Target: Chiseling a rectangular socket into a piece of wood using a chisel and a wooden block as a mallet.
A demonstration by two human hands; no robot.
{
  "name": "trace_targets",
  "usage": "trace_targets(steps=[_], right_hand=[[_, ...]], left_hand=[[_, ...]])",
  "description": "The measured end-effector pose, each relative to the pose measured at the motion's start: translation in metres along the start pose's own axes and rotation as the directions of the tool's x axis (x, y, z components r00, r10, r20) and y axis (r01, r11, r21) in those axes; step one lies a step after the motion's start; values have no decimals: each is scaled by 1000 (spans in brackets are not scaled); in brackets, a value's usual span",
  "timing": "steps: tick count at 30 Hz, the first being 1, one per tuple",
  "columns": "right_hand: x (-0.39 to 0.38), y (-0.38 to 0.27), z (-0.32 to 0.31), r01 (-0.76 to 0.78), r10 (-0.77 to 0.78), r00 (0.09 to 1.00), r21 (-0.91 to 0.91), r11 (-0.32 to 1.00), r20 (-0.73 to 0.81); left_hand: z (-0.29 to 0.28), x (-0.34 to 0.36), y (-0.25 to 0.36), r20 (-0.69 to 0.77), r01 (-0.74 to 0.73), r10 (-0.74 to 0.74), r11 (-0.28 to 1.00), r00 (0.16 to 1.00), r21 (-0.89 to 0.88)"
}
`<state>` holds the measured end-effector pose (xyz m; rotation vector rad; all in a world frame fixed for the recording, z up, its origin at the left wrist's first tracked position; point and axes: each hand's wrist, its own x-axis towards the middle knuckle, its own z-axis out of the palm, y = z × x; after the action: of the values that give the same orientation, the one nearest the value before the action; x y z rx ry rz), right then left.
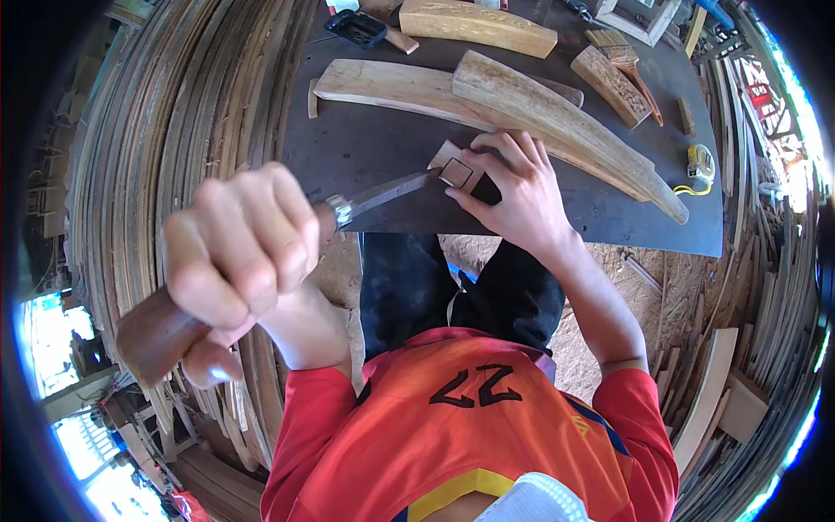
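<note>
My left hand [242, 248], raised close to the camera, is wrapped round the wooden handle of a chisel [391, 192]. A metal ring joins the handle to its long blade, which slants across to the right. The blade's tip meets a small wooden block [457, 172] near the table's front edge. A dark square outline shows on the block's face. My right hand [526, 187] grips the block from its right side, fingers over the top and thumb below. Part of the block is hidden under the fingers.
Curved wooden pieces [557, 117] lie on the dark table [348, 148] beyond my hands. Farther right are a brush [622, 56], a wood block [611, 85] and a tape measure [699, 165]. A black tray [357, 29] sits at the back. Stacked boards [187, 104] flank the left side.
</note>
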<state>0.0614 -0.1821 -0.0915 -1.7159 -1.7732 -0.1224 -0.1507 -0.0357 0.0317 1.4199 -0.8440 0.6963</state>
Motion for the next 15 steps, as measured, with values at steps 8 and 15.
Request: trace_targets(steps=[8, 15], right_hand=[[-2, 5, 8, -19, 18, 1000, 26, 999, 7], [-5, 7, 8, -24, 24, 1000, 21, 999, 5]], left_hand=[[18, -14, 21, -204, -221, 218, 975, 954, 7], [2, -1, 12, -279, -36, 64, 994, 958, 105]])
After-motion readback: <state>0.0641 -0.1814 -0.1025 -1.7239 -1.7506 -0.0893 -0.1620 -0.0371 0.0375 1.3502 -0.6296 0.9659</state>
